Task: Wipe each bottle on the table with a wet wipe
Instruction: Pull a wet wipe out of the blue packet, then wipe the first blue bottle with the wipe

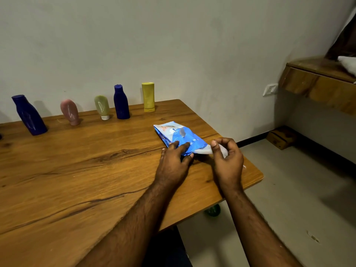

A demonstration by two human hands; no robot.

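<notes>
Right hand (pixel 227 157) fingers (pixel 215 146) pinch a wipe (pixel 204 151) (white) — left hand (pixel 174 160) pressing pack (pixel 179 136).

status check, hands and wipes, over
Left hand pressing down the wipe pack. Right hand pinching a wet wipe, partly out of the pack. Five bottles untouched along the wall. Nothing in the way.
</notes>
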